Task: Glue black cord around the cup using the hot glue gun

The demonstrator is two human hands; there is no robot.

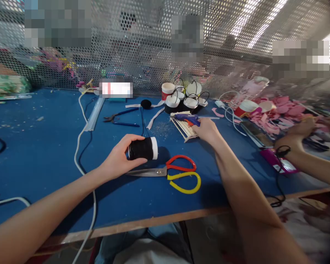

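Observation:
My left hand (120, 157) grips a small cup wrapped in black with a white rim (143, 148), lying on its side just above the blue table (44, 146). My right hand (207, 130) reaches forward to a blue glue gun (187, 118) that rests on a bundle of pale sticks (183, 126); its fingers curl at the gun's handle. Scissors with a red and a yellow handle (178, 174) lie below the cup.
Several black-and-white cups with wire handles (185, 97) stand at the back. Pliers with blue handles (121, 118) and a white cable (81, 143) lie to the left. Another person's hands (305, 130) work among pink cut-outs (280, 110) at the right. A perforated metal screen (143, 44) closes the back.

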